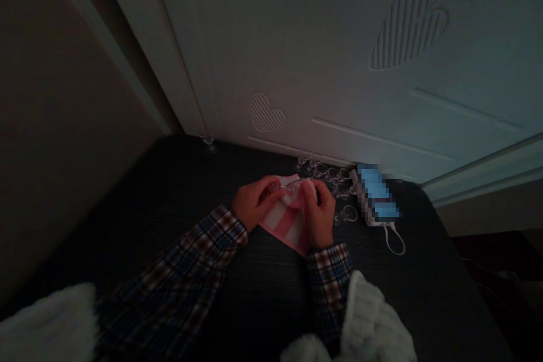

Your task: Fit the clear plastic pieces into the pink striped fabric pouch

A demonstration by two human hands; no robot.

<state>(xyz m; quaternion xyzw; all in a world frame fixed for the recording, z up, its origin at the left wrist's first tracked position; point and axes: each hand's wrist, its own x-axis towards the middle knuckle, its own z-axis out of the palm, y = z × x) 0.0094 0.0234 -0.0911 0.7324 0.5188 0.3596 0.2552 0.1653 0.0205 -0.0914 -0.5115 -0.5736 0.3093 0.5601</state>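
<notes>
Both hands are together over the table, closed around a pink-and-white striped cloth [283, 223] and a small clear glass piece [291, 186]. My left hand [253, 201] pinches the glass piece from the left side, the cloth lying beneath its fingers. My right hand [318, 210] grips a bunched fold of the cloth against the other side of the glass piece. The cloth's lower part hangs down between the hands. Just right of my right hand lies another small clear glass [347, 215] with a round rim. Fine detail of the held piece is lost in the dim light.
Several similar small clear glasses [321, 168] are grouped behind my right hand, and one more glass [208, 140] stands at the back left. A lit phone [379, 193] with a white cable [395, 240] sits at right. The dark table [161, 203] meets a white panel [271, 39] with heart reliefs.
</notes>
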